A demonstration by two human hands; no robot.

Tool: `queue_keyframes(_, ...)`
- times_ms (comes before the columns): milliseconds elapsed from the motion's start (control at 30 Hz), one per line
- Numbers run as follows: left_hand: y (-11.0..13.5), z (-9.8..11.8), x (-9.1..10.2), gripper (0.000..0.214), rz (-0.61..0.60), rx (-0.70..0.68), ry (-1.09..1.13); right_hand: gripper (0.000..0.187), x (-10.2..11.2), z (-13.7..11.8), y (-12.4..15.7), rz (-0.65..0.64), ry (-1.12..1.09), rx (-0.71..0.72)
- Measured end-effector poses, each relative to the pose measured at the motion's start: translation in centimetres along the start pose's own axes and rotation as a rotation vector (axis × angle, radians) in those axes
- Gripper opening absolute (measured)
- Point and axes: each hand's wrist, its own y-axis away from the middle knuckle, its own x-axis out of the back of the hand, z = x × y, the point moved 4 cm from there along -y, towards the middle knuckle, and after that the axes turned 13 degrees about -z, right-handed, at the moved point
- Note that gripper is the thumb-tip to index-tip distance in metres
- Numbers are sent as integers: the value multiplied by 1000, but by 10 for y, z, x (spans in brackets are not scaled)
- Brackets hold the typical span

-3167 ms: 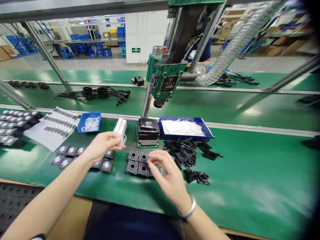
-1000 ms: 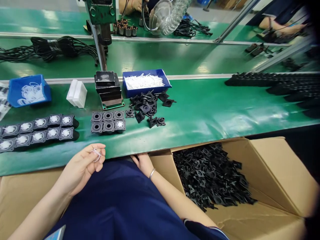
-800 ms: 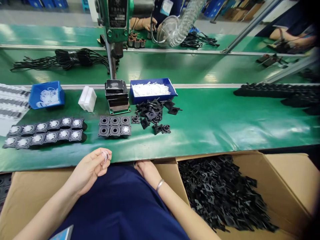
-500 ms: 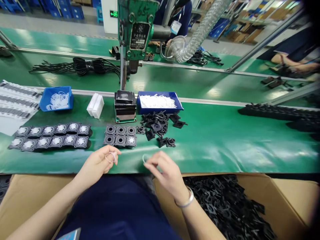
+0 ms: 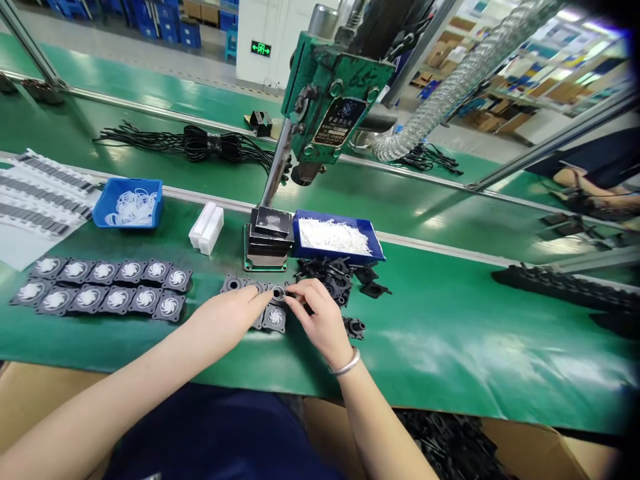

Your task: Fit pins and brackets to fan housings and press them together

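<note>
**Left hand [image 5: 227,317] and right hand [image 5: 319,320] meet over one black housing [image 5: 277,293]**

Through the head camera, I watch from afar as both hands work at the same spot on the green bench [image 5: 440,333]. The black housing lies at the right end of the back row in a small block, directly behind a housing with a white pinwheel face [image 5: 275,319]. My left forefinger reaches onto its top; the other left fingers are hidden, so I can't tell whether they grip anything. On the right, thumb and forefinger come nearly together at the housing's edge, but their tips are too small for me to say if something is clamped between them.

Left of this block I have two rows of white-faced housings [image 5: 117,299]. Behind them sits a blue bin [image 5: 159,203] holding white rings, with white blocks [image 5: 207,229] to its right. A stack of dark metal blocks [image 5: 273,223] stands beneath the green press [image 5: 330,113], just beside a dark blue tray [image 5: 379,244] of white strips. Loose black parts [image 5: 334,280] lie in front of that tray.
</note>
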Motion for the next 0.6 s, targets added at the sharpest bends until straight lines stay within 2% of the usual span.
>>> queue_keyframes(133, -23, 7, 2, 49, -132, -6, -204, 18, -9, 5, 2, 20, -83, -41)
queue_keyframes(367, -21, 9, -8, 46, -98, -14, -323, 25, -17, 10, 0, -1, -92, -27)
queue_keyframes(600, -18, 12, -8, 47, -122, 7, -310, 25, -17, 10, -2, -9, -95, -6)
